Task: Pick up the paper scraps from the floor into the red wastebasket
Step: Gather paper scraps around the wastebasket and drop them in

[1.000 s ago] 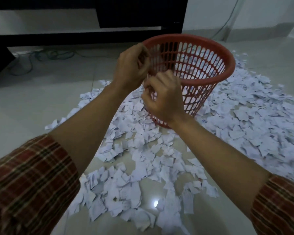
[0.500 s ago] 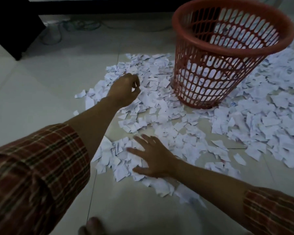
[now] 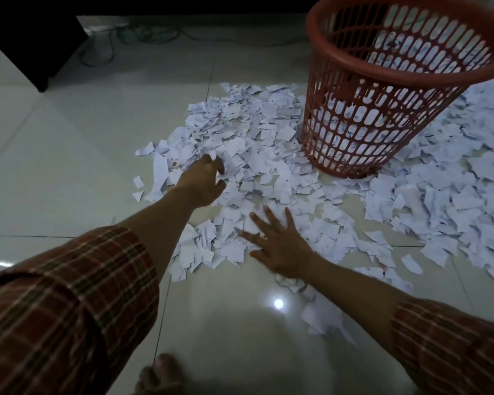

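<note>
Lying thick over the glossy pale floor tiles [image 3: 69,172] are the paper scraps [image 3: 257,166], white, thin and ragged-edged, many creased or curled, some showing faint blue marks. They are spreading in a wide drift round the foot of the red wastebasket [image 3: 362,132], which is standing upright at the upper right among them. The wastebasket is plastic, round and tapering toward its base, with a smooth solid rim and walls pierced by rows of oval slots; white scraps are showing through the slots.

The left hand [image 3: 203,181] is reaching out low over the left edge of the drift, its fingers loosely curled with the tips down among the scraps; whether it is gripping any is not clear. The right hand [image 3: 280,249] is lying flat on the nearer scraps, fingers straight and spread, holding nothing. Both forearms are coming out of rolled plaid sleeves [image 3: 69,309] in red-brown cloth.

Dark furniture [image 3: 32,44] is standing at the upper left, with tangled cables [image 3: 143,35] on the floor beside it. Bare toes [image 3: 160,374] are showing at the bottom edge.
</note>
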